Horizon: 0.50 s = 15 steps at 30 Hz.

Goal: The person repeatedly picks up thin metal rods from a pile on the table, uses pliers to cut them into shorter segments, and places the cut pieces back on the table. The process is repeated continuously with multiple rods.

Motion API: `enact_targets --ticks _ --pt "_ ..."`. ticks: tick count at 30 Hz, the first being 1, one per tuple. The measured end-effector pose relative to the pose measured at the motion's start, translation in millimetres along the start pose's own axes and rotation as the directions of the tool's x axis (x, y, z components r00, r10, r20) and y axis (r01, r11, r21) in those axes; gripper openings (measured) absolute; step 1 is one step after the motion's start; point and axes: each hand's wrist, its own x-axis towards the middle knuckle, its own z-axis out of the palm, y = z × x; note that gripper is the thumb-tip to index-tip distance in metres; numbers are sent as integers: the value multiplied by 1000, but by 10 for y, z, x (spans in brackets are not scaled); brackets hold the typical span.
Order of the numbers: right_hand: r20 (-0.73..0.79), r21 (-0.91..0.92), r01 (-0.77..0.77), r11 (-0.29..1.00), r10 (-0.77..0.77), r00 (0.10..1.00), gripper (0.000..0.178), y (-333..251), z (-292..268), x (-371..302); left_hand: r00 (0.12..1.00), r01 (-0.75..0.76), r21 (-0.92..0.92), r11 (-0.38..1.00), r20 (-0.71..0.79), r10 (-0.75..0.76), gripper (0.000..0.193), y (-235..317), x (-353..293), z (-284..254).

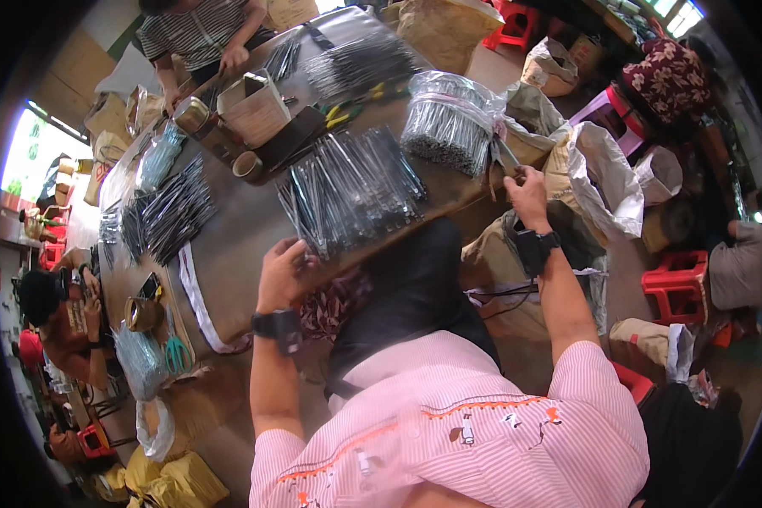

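Note:
My left hand (284,269) is at the near edge of the table, its fingers curled together beside the lower left end of a wide pile of thin dark metallic rods (356,190). What its fingertips pinch, if anything, is too small to make out. Out to the right, my right hand (527,196) is closed at the table's right corner, by a slim silvery object (505,157) whose kind I cannot tell. Just left of that stands a thick bundle of similar rods in a clear plastic bag (450,123). Both wrists wear dark bands.
Beyond the pile lie yellow-handled pliers (340,114), an open box (252,110) and a small round cup (247,166). More rods (178,207) cover the table's left side. Co-workers sit at far and left sides. Open sacks (597,182) and a red stool (679,286) stand right.

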Motion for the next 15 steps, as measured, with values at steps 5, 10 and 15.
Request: enact_targets --ticks 5,10,15 --pt "268 -225 29 974 33 963 70 -53 156 -59 995 104 -269 958 27 -101 22 29 -329 -94" --pt "265 -394 17 919 96 959 85 -127 221 102 994 111 -253 961 42 -103 20 -132 -536 -37" --pt "243 -272 -128 954 196 950 72 0 101 202 999 36 -262 965 12 -34 22 -138 -659 64"
